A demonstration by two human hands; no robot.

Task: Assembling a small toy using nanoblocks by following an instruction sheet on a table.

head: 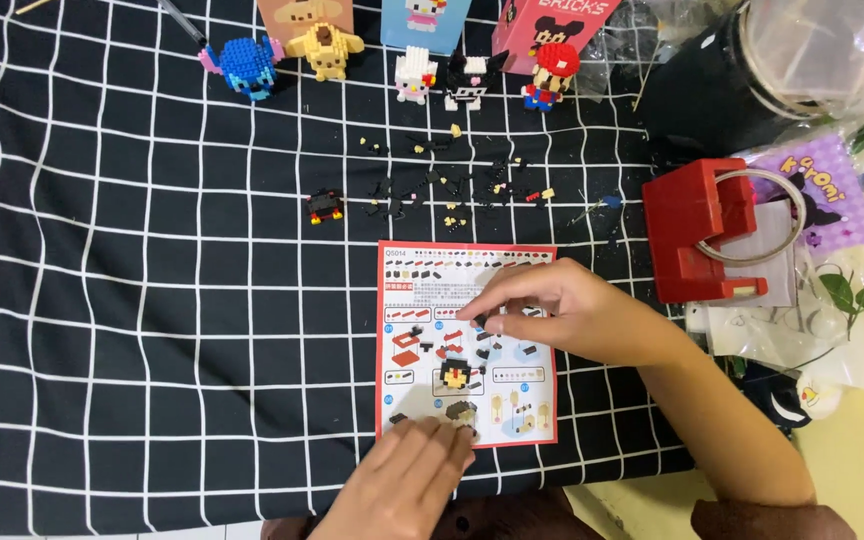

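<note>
An instruction sheet (422,275) with a red border lies on the black cloth with white grid lines (152,300). My right hand (562,315) rests over its upper right part, fingertips pinched on a tiny black brick (492,323). My left hand (402,480) lies at the sheet's lower edge, fingers touching a small dark part-built brick piece (460,410). A small black, yellow and red brick assembly (455,374) sits on the sheet between the hands. Several tiny loose black and yellow bricks (452,185) lie scattered above the sheet. A small black and red brick build (325,206) stands to their left.
Several finished brick figures stand along the far edge: blue (244,65), yellow (325,50), white (415,75), black and white (469,80), red-capped (550,75). Boxes stand behind them. A red plastic block (697,240), purple packet (832,190), dark jar (712,90) and plastic bags crowd the right.
</note>
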